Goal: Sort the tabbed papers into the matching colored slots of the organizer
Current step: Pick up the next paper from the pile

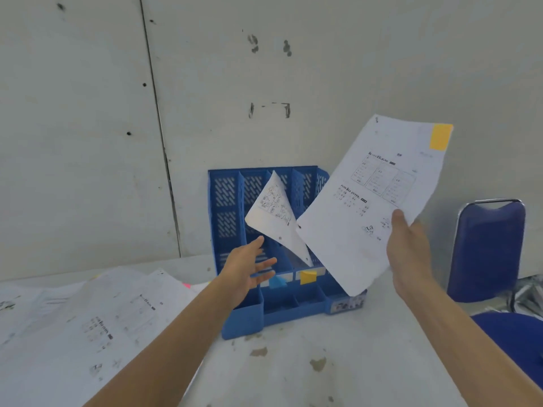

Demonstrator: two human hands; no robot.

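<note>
The white printed sheet with the yellow sticky tab (367, 201) is up in the air in your right hand (408, 254), tilted, just to the right of and partly in front of the blue perforated plastic organizer (226, 201). Your thumb is pressed on the front of the sheet near its lower right edge. The other fingers are behind the paper, so I can't tell how they lie, but it reads as a pinch.

The small yellow marker (308, 277) on the organizer's front lip is the slot you want, right beside the blue marker (276, 282).

One white sheet (276, 218) is already leaning crooked in a middle slot. No tab is showing, so I can't say whether it's in the right one. Your left hand (246, 268) is just under it, fingers straight and spread, holding nothing. Can't tell if it's touching the sheet.

Honestly I'd call it early days. There's a loose spread of white papers (102, 318) on the grey table (323, 362) to your left, with a bit of pink peeking out. A blue padded chair (487, 251) stands off to the right.
</note>
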